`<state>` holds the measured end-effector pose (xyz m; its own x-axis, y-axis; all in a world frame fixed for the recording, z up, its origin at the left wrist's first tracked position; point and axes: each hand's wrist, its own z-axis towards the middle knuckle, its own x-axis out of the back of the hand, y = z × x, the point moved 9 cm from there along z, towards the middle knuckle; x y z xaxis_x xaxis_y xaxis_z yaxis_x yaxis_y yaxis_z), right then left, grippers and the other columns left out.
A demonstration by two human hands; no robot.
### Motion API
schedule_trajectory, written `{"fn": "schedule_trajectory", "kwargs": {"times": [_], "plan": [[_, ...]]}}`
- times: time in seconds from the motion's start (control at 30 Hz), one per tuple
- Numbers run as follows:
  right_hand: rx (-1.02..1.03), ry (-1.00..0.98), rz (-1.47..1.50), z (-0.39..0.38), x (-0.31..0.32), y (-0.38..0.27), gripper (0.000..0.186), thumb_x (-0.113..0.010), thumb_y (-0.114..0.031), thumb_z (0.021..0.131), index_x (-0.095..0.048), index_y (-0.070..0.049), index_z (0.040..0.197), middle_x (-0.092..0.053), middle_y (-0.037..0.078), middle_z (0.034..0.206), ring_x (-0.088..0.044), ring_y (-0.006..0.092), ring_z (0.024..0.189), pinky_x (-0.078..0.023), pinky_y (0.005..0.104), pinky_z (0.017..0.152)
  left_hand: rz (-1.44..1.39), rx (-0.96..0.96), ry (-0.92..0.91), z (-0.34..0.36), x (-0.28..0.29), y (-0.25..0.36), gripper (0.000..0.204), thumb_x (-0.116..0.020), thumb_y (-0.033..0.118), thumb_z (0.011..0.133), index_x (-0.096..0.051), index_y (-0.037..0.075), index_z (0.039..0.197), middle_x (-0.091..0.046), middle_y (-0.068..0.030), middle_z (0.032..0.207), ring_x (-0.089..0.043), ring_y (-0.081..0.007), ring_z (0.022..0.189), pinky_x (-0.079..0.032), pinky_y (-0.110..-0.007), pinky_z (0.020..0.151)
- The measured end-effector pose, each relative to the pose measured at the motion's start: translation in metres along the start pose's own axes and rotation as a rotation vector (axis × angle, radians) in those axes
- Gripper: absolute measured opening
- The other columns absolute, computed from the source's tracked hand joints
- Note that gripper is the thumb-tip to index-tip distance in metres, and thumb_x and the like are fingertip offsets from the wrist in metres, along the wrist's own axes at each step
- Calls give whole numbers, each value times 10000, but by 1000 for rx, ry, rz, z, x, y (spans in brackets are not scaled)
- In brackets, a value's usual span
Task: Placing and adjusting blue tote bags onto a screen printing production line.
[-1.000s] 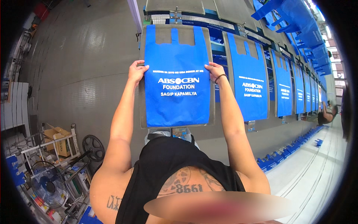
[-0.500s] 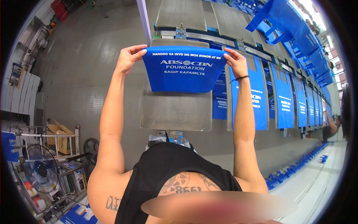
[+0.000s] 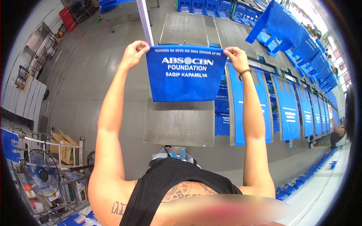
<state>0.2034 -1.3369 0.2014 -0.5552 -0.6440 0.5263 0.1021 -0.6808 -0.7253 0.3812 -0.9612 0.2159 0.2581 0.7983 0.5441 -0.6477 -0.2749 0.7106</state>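
The person's left hand point(image 3: 136, 52) has its thumb and fingers pinched together on the upper left corner of a blue bag point(image 3: 184, 88). The right hand point(image 3: 236, 58), with a dark band point(image 3: 244, 73) at its wrist, pinches the upper right corner the same way, thumb against fingers with only the cloth between them. The bag hangs stretched between the two sets of fingers, its top edge nearly straight and its white printing facing the person.

Below the fingers, on the person's side, lies a flat grey board point(image 3: 179, 126), its near part bare; whether the bag's lower edge touches it, one cannot tell. Beyond the fingers is another grey board point(image 3: 184, 28), and a pale pole point(image 3: 145, 22) rises just beside the left fingers. To the right of the right fingers, a row of boards carries more bags point(image 3: 289, 107), while other blue bags hang point(image 3: 283, 22) farther out. Well apart from the left fingers, toward the person, stand a fan point(image 3: 42, 175) and a cardboard box point(image 3: 68, 148).
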Motion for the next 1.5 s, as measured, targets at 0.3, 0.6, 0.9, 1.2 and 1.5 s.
{"fn": "schedule_trajectory", "kwargs": {"times": [0.3, 0.6, 0.9, 1.2, 1.5], "plan": [[-73, 16, 415, -42, -4, -38, 143, -567, 13, 879, -617, 35, 1010, -670, 102, 914, -663, 165, 847, -538, 276, 779, -319, 48, -44, -23, 23, 19, 95, -573, 21, 882, -611, -12, 963, -647, -54, 871, -625, -133, 814, -518, -258, 767], [-223, -6, 277, -229, -56, -11, 132, -566, 27, 851, -631, 1, 963, -674, 100, 992, -638, 163, 921, -490, 273, 810, -142, 155, -81, -198, -20, -17, 206, -604, -92, 787, -671, 5, 955, -650, -58, 965, -616, -138, 881, -504, -264, 801], [-409, -82, 72, -226, -104, 73, 162, -689, -137, 812, -656, -25, 924, -669, 94, 756, -639, 143, 698, -500, 271, 657, -390, 475, -176, -216, -83, -128, 170, -653, 141, 864, -657, -2, 957, -661, -24, 806, -585, -72, 749, -471, -218, 664], [-601, -221, -343, -170, -164, 174, 314, -730, -310, 760, -690, -31, 898, -685, 129, 792, -670, 237, 749, -515, 335, 696, -235, 777, -207, -176, -138, -247, 297, -733, 228, 801, -660, -22, 942, -679, -67, 777, -624, -105, 653, -528, -256, 574], [-651, -148, -514, -182, -166, 169, 318, -692, -378, 785, -641, -79, 881, -661, 144, 809, -642, 323, 802, -504, 412, 713, 243, 677, -189, -169, -134, -230, 314, -727, 347, 763, -623, 68, 862, -629, -55, 674, -631, -224, 679, -485, -373, 640]]}}
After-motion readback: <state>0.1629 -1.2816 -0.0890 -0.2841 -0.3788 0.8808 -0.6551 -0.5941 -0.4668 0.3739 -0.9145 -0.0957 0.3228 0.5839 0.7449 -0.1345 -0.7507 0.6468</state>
